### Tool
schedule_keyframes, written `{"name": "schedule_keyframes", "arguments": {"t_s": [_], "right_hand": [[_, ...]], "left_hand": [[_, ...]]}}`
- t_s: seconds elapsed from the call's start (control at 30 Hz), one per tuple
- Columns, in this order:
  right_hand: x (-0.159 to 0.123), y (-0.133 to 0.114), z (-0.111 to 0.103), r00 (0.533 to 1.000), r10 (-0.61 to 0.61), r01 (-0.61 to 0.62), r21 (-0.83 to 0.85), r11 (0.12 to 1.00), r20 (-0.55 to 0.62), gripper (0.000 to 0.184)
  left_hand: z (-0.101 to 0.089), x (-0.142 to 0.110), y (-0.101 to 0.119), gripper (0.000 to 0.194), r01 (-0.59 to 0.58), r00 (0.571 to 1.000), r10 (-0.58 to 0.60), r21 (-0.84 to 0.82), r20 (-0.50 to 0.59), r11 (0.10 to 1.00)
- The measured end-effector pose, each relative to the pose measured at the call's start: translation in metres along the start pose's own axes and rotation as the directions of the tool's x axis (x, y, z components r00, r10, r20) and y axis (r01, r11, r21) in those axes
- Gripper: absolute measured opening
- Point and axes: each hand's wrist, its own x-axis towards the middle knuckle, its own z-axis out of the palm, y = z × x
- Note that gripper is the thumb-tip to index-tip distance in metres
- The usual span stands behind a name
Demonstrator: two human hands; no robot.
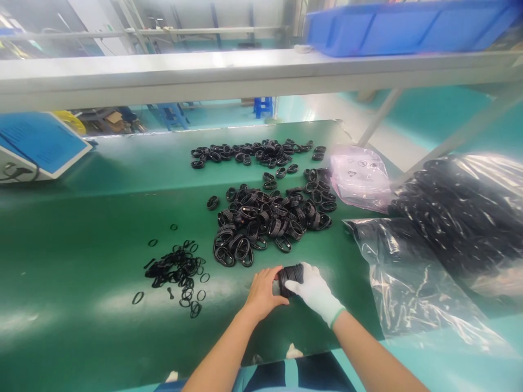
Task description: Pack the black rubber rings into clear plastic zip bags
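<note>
1. Coil stack. The black coil stack (291, 277) stands between my hands, right of the middle of the desk (81, 228) and near its front edge, with the heap of coiled cables (265, 215) just beyond it toward the back edge.

2. Long axis. The rings lie side by side, so the stack's length runs from left to right, roughly parallel to the front edge; its right end is hidden under my glove.

3. Left hand. My bare left hand (262, 294) curves around the left end, fingers at the far side and thumb at the near side.

4. Right hand. My gloved right hand (319, 292) grasps the right end, thumb laid across the near face.

5. Governing relation. Neither hand is nearer: each meets one end of the same axis, and the right covers more of the rings. I judge that control of the stack depends on keeping this axis straight between the palms.

6. Surroundings. Loose black bands (175, 275) lie well apart toward the left edge; a clear plastic bag (408, 296) lies at the right edge.
</note>
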Motion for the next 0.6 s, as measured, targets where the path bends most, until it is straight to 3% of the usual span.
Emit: {"name": "schedule_keyframes", "arguments": {"t_s": [0.2,0.43,0.6], "right_hand": [[0.002,-0.001,0.001,1.000,0.001,-0.001,0.017,1.000,0.016,0.078],[-0.004,-0.011,0.002,0.997,0.076,-0.076,-0.027,0.997,-0.009,0.085],[-0.003,-0.010,0.002,0.999,0.035,-0.035,-0.028,0.999,-0.013,0.079]], "left_hand": [[0.003,-0.001,0.003,0.082,0.022,0.999,-0.023,-0.029,-0.028,0.999],[-0.008,-0.010,0.003,0.087,0.115,0.992,-0.107,-0.155,0.059,0.981],[0.000,-0.007,0.007,0.082,0.089,0.996,-0.090,0.028,0.000,0.996]]}}
